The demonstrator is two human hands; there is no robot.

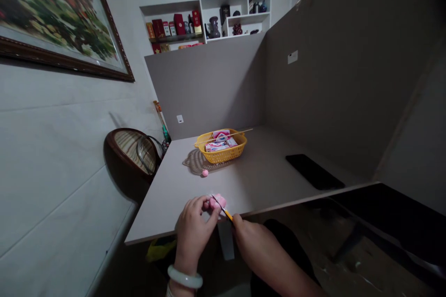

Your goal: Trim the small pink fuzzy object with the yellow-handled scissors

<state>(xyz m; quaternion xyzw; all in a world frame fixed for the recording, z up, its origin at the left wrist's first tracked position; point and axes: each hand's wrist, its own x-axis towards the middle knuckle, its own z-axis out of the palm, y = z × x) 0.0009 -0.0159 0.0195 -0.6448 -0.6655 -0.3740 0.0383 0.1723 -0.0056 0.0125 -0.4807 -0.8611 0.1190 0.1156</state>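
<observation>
Landmark: yellow basket (226, 154), toward the far side of the grey tabletop (167, 181). Pink lump (216, 201) is straight out from the basket's near side, close to the table's front edge. Left hand (195, 222) is on the lump's left side, thumb and fingertips pinched in with only the lump's width between them. Pale bangle (184, 278) on that wrist. Right hand (249, 236) is farther from the basket than the lump, fingers curled closed around the yellow handle of a slim cutter (226, 212). Its blade points up-left and lies across the lump; cut depth, cannot tell.

Small pink ball (205, 173) sits just in front of the basket, between it and the left hand, apart from both. Pink-and-white packets (218, 146) are inside the basket; a thin stick (223, 137) lies across its top. Flat black slab (313, 171) is well to the basket's right.
</observation>
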